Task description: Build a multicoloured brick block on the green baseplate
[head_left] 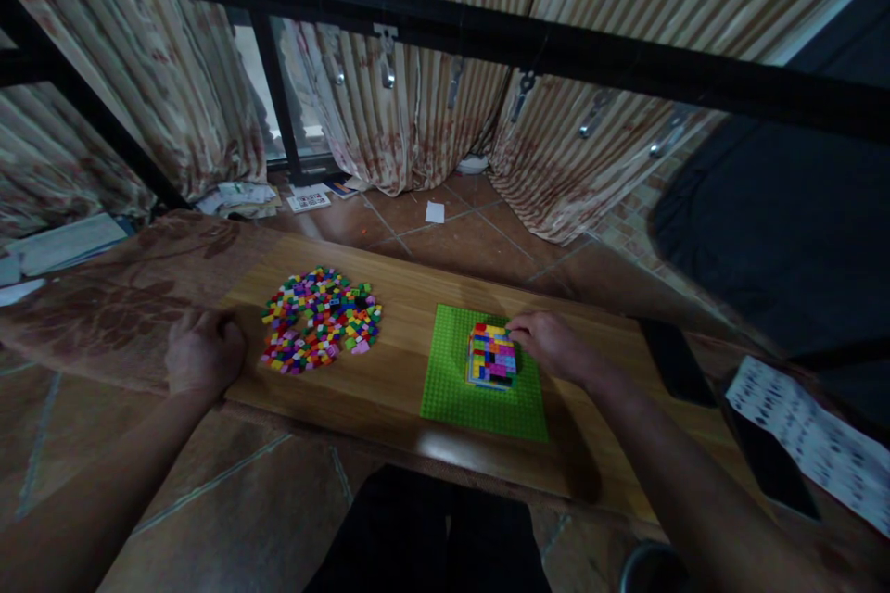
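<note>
My right hand [546, 341] is closed in a pinch, its fingertips at the upper right corner of a block of stacked toy bricks [492, 357]. Whatever the fingertips pinch is too small to make out. Many colours cover the block's top, and its lower sides look white and blue. It sits on a green studded baseplate [445, 389]. At the board's left end rests my left hand [205, 354], curled into a fist with nothing showing in it. Right of that fist lies a loose pile of small coloured bricks [320, 320].
The wooden board [389, 389] lies on a brown cloth-covered surface [159, 269]. Towards its right end are a dark flat phone-like object [676, 361] and a printed sheet [810, 435]. A black metal bar [445, 23] crosses above, before striped curtains [417, 120].
</note>
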The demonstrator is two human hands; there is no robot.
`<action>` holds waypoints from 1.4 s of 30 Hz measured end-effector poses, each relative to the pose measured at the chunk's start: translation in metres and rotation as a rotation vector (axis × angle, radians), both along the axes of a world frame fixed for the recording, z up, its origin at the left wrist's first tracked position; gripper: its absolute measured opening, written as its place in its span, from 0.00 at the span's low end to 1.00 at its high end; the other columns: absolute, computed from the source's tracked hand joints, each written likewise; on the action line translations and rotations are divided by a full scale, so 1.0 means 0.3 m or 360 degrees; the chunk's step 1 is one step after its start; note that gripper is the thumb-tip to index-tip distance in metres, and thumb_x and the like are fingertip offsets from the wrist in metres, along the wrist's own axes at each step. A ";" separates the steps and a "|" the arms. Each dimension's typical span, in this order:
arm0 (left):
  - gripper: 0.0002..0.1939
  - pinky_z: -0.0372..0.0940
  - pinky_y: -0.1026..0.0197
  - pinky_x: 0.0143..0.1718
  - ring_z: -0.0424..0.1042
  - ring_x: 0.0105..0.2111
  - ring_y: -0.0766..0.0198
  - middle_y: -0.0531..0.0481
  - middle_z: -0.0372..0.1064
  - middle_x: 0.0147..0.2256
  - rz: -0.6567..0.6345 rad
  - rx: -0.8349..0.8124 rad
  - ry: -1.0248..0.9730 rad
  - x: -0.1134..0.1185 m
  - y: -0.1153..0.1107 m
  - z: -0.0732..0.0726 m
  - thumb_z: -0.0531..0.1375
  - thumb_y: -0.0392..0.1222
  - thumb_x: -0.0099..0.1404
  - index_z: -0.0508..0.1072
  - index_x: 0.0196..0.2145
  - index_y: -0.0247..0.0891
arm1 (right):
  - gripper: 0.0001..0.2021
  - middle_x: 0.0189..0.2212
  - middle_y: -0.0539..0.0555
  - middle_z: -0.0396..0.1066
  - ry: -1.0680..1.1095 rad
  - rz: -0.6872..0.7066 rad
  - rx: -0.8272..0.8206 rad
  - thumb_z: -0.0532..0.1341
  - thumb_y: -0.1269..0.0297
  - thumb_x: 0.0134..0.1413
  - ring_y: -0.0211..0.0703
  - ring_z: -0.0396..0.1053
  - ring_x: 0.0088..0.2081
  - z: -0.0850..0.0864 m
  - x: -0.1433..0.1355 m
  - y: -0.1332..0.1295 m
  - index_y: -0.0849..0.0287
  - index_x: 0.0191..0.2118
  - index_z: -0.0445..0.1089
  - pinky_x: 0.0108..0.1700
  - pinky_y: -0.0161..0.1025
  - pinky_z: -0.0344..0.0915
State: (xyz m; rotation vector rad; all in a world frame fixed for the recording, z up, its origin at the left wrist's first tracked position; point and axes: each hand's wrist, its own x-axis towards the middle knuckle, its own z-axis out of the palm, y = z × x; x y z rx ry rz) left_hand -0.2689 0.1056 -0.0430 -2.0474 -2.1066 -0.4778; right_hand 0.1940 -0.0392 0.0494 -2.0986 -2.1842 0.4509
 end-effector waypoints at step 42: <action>0.12 0.63 0.52 0.47 0.66 0.44 0.51 0.39 0.69 0.39 -0.0090 0.0110 -0.0449 -0.005 -0.019 -0.037 0.51 0.34 0.62 0.74 0.38 0.36 | 0.13 0.40 0.55 0.73 0.0281 0.0202 0.0365 0.53 0.68 0.60 0.43 0.72 0.41 -0.124 -0.620 0.321 0.56 0.43 0.75 0.45 0.38 0.64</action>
